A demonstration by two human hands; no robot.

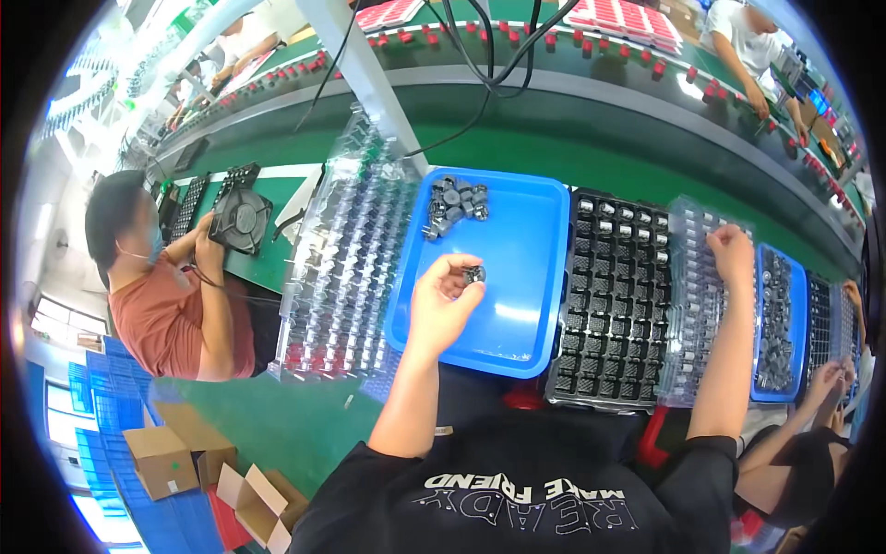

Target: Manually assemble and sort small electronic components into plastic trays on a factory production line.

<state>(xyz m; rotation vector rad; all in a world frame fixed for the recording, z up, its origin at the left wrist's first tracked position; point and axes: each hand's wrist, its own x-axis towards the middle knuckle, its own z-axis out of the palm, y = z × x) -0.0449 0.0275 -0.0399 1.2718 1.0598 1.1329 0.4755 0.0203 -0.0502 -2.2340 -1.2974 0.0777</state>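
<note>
My left hand [441, 303] is closed in a pinch around a small dark grey round part [474, 274], above a blue tray [512, 356]. A pile of similar grey round parts [452, 205] lies in that tray's far left corner. Farther right, my right hand [732, 249] reaches over a clear plastic blister tray [697, 305] with small parts in its pockets. Its fingertips are pressed together; whatever they hold is too small to make out. Between the two hands sits a black pocketed tray [614, 305], with small silvery parts [628, 217] in its far rows.
Filled clear blister trays [346, 268] are stacked to the left. A second blue tray [773, 332] of grey parts stands right. A co-worker [175, 286] holds a black fan [242, 222] at far left. Behind runs a conveyor [554, 138] with red pieces; black cables [489, 74] hang ahead.
</note>
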